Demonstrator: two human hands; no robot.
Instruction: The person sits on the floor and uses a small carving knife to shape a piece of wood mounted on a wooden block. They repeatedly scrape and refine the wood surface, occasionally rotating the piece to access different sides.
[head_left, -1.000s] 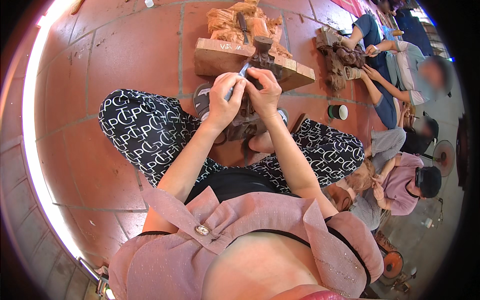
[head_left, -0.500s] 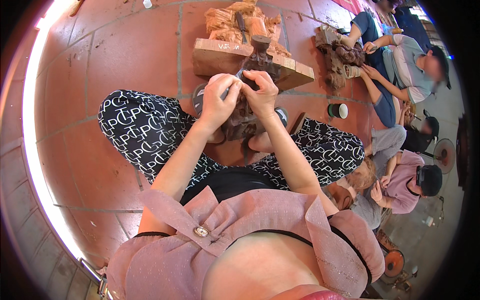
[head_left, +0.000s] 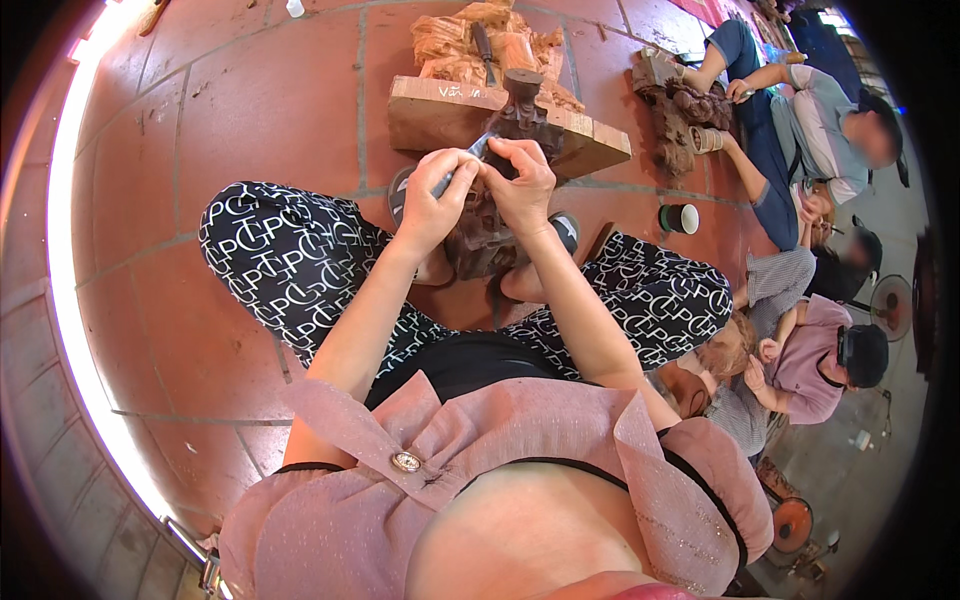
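Note:
A dark brown carved wooden piece (head_left: 490,245) stands between my feet, its knobbed top rising in front of my hands. My left hand (head_left: 437,195) is closed in a pinch on a thin bluish-grey strip (head_left: 480,146), whose other part shows under the thumb. The strip could be folded sandpaper or a flat blade; I cannot tell which. Close beside it, my right hand (head_left: 518,185) has thumb and forefinger bent together at the strip's edge, against the carving. My fingers partly hide where strip and wood meet.
Beyond the carving, a thick wooden block (head_left: 440,112) bears a pale carved piece (head_left: 440,48) and a dark-handled tool (head_left: 484,48). A green and white cup (head_left: 683,219) lies to the right. Other people sit at the right, one by another dark carving (head_left: 695,105).
More of the bluish-grey strip shows above my fingers; my hands have barely shifted. At the upper right, a co-worker's nearer hand has drawn back from their carving.

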